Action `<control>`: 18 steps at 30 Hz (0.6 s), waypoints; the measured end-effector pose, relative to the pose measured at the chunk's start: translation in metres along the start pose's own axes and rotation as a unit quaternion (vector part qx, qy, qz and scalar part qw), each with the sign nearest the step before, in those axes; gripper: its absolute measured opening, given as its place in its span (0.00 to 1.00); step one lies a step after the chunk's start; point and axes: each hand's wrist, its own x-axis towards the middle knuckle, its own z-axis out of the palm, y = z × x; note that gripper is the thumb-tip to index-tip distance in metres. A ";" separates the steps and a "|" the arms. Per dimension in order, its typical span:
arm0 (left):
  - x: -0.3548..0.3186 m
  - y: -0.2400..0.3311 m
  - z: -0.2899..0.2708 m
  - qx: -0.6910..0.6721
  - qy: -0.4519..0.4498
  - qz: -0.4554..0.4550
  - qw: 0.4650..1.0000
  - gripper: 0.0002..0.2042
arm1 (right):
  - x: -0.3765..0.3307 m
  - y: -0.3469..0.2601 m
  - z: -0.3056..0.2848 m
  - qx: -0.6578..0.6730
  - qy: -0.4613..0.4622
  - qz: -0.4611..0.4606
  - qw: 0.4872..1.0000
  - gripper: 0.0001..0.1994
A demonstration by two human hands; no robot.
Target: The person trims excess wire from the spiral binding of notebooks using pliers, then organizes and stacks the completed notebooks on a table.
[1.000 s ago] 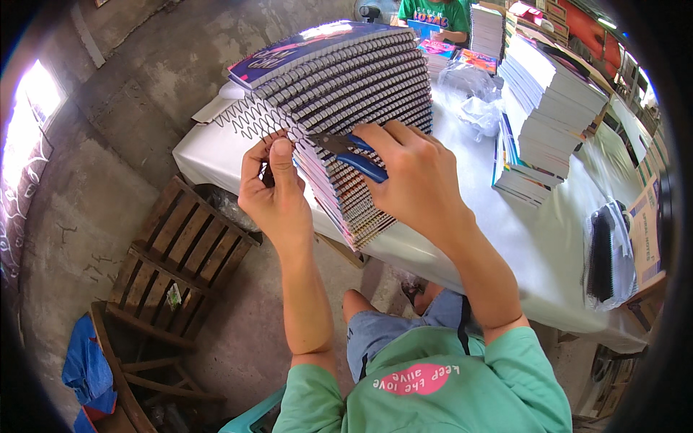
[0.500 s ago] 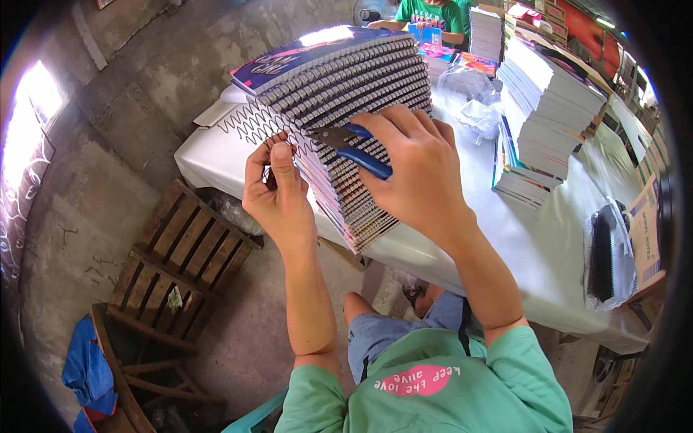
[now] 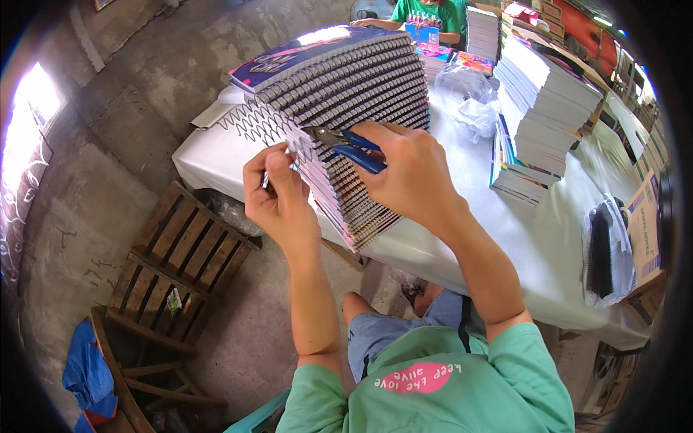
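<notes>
A tall stack of spiral-bound notebooks [image 3: 375,97] stands at the table's near left edge, with a dark blue and pink cover on top. Loose wire coil ends [image 3: 249,123] stick out from its left side. My right hand [image 3: 415,173] grips blue-handled cutting pliers [image 3: 359,156], whose jaws are at the coil ends on the stack's corner. Left of the jaws, my left hand [image 3: 281,195] pinches a wire coil end between thumb and fingers, the tip partly hidden by them.
Unbound book stacks [image 3: 541,115] rise on the white-covered table [image 3: 462,238], beside crumpled clear plastic [image 3: 465,101]. Black coils in a bag [image 3: 606,249] lie by a cardboard box [image 3: 644,224] at right. A wooden slatted bench [image 3: 180,267] stands left. Another person [image 3: 426,14] sits at the far side.
The handles of the pliers have come closer together in my right hand. My left hand has dropped slightly, its fingers bending lower around the wire.
</notes>
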 end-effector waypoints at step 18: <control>0.025 0.013 -0.024 -0.274 -0.096 -0.213 0.933 0.16 | 0.005 -0.015 -0.009 -0.126 0.064 -0.042 0.989 0.19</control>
